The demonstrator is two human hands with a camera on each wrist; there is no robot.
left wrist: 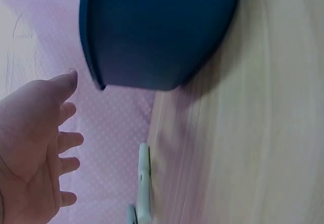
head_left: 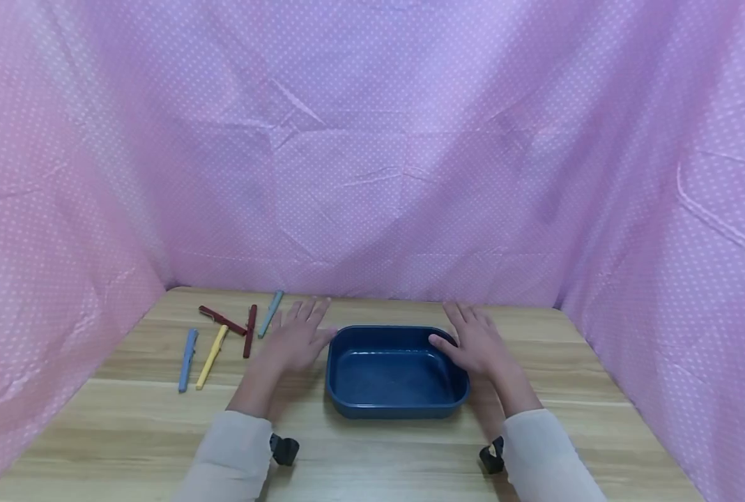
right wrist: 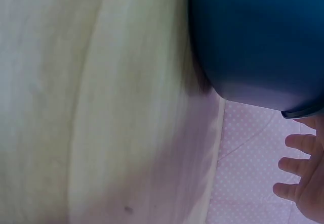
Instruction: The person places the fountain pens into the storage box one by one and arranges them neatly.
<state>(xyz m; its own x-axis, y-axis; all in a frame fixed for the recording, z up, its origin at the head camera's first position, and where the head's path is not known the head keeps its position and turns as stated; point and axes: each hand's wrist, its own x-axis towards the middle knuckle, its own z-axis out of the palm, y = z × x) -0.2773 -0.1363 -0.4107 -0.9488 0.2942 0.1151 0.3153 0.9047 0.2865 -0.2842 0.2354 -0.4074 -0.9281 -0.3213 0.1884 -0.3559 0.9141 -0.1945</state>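
A dark blue rectangular plastic box (head_left: pixel 397 376), with rounded corners and nothing inside, stands on the wooden table between the two hands. My left hand (head_left: pixel 297 339) is at its far left corner, fingers straight and spread, the thumb close to the rim; whether it touches cannot be told. At the far right corner is my right hand (head_left: pixel 477 343), also spread, with its thumb over the rim. In the left wrist view, the left hand (left wrist: pixel 33 143) appears beside the box's outer wall (left wrist: pixel 152 37). The right wrist view shows the right hand (right wrist: pixel 311 178) partly cut off.
Left of the box lie several pens: a blue one (head_left: pixel 187 360), a yellow one (head_left: pixel 212 357), a dark red one (head_left: pixel 221 319), another dark red one (head_left: pixel 250 331) and a pale green one (head_left: pixel 270 315). Pink dotted cloth (head_left: pixel 372 174) encloses the table (head_left: pixel 127 432) at the back and sides.
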